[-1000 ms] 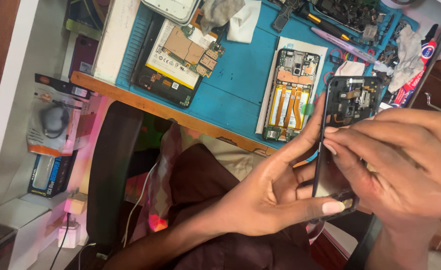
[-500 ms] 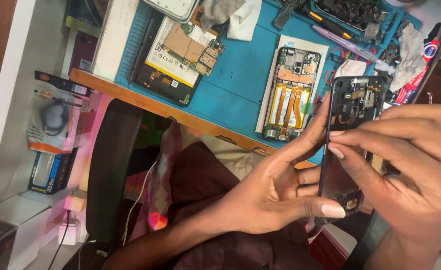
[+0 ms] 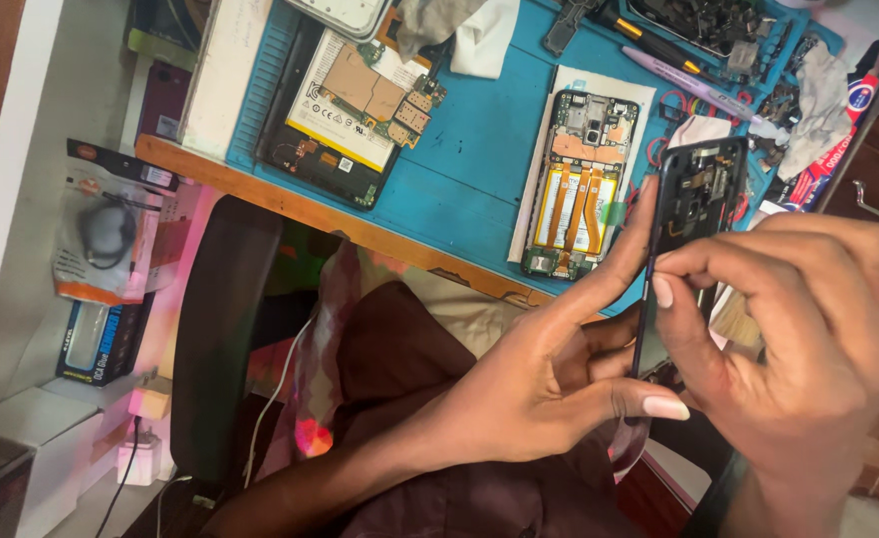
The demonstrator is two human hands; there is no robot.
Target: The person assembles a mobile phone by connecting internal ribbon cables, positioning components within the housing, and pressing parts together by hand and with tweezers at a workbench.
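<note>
From the head view: both hands are up off the bench, sharing one black phone back housing (image 3: 693, 214) held on edge. The left hand (image 3: 549, 384) is half open, fingers stretched along the housing's near side, thumb tucked under its lower end. The right hand (image 3: 808, 349) is curled tight, thumb and forefinger pinching the housing's rim. Just beyond the left fingertips, on the blue work mat (image 3: 469, 149), lies an opened phone body with orange flex cables (image 3: 577, 184); farther out to the left sits an opened tablet with a pale battery (image 3: 345, 115). My read: steady support underneath and light, even pressure at the rim keep that thin shell from flexing.
</note>
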